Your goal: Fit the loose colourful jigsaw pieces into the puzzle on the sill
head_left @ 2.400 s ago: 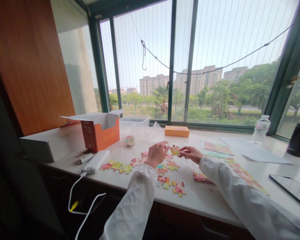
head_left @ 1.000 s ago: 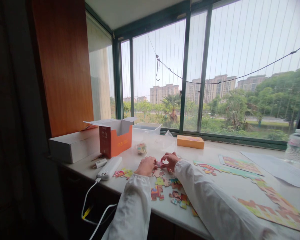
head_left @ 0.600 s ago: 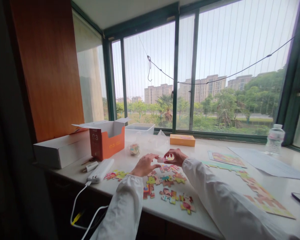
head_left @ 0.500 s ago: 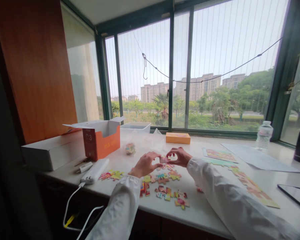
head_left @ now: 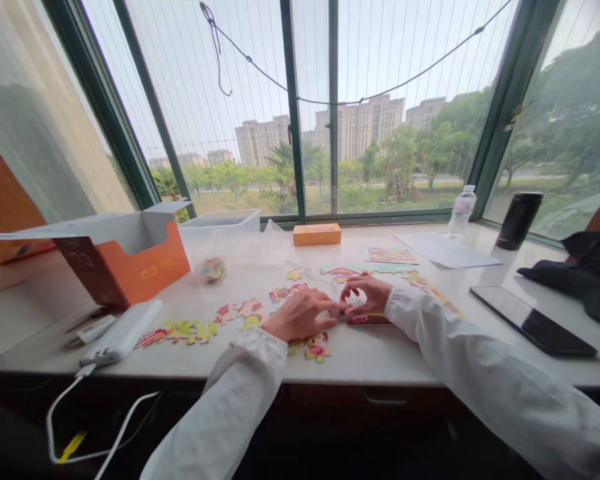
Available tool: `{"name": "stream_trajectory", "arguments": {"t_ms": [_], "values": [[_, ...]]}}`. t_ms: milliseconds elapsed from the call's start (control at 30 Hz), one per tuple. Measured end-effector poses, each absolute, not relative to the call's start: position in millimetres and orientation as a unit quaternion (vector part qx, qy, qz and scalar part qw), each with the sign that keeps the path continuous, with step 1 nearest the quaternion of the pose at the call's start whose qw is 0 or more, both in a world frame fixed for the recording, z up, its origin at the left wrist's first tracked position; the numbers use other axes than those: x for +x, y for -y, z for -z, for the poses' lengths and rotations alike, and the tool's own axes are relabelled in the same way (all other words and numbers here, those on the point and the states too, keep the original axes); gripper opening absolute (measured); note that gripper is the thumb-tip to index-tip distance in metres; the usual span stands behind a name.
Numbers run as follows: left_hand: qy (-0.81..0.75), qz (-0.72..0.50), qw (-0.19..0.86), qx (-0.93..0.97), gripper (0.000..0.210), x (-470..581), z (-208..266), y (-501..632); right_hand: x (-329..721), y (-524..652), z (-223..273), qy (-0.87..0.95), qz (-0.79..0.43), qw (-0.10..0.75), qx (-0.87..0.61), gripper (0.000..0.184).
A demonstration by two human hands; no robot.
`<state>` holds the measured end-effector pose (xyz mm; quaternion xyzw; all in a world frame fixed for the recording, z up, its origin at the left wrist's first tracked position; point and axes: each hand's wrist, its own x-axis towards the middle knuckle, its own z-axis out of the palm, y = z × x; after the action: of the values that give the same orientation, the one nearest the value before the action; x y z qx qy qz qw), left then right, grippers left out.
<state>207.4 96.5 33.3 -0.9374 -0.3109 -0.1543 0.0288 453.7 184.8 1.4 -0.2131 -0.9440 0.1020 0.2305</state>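
Observation:
My left hand (head_left: 303, 316) and my right hand (head_left: 367, 297) meet low over the table, fingertips almost touching. Between them is a small pinkish jigsaw piece (head_left: 343, 308), mostly covered by the fingers. Both hands are closed in a pinch on it. Under my right hand lies a dark red strip of puzzle (head_left: 371, 321). Loose jigsaw pieces (head_left: 318, 349) lie just below my left hand, and more pieces (head_left: 240, 311) spread to its left. Joined border pieces (head_left: 433, 291) run along the far side and down the right.
An open orange box (head_left: 153, 267), a white power bank (head_left: 123, 333) with cable and a bagged bundle of pieces (head_left: 212, 269) stand left. Behind are a clear tub (head_left: 223, 220) and a yellow-orange box (head_left: 317, 234). Right are a picture card (head_left: 390, 255), phone (head_left: 533, 320), bottle (head_left: 463, 210) and black cylinder (head_left: 519, 220).
The view has swung right and down. My hands, still together at the piece, have lowered toward the near right part of the table, by the dark red strip.

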Motion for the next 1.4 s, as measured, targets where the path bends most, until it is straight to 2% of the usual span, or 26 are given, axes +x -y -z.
{"name": "stream_trajectory", "arguments": {"t_ms": [267, 1033, 1233, 1400], "values": [[0.305, 0.165, 0.001, -0.938, 0.027, 200.8, -38.8, -89.7, 452.0, -194.2, 2.5, 0.939, -0.19, 0.227, -0.173, 0.038], [0.339, 0.161, -0.034, -0.926, 0.026, 199.9, -34.2, -91.5, 449.0, -186.6, 3.6, 0.91, -0.241, 0.179, -0.285, 0.024], [0.346, 0.163, -0.023, -0.924, 0.024, 199.2, -34.2, -90.6, 448.5, -192.0, 3.9, 0.909, -0.249, 0.204, -0.265, 0.025], [0.349, 0.169, -0.02, -0.921, 0.025, 199.8, -37.6, -87.7, 456.7, -208.6, 3.7, 0.851, -0.164, 0.294, -0.403, 0.023]]}}
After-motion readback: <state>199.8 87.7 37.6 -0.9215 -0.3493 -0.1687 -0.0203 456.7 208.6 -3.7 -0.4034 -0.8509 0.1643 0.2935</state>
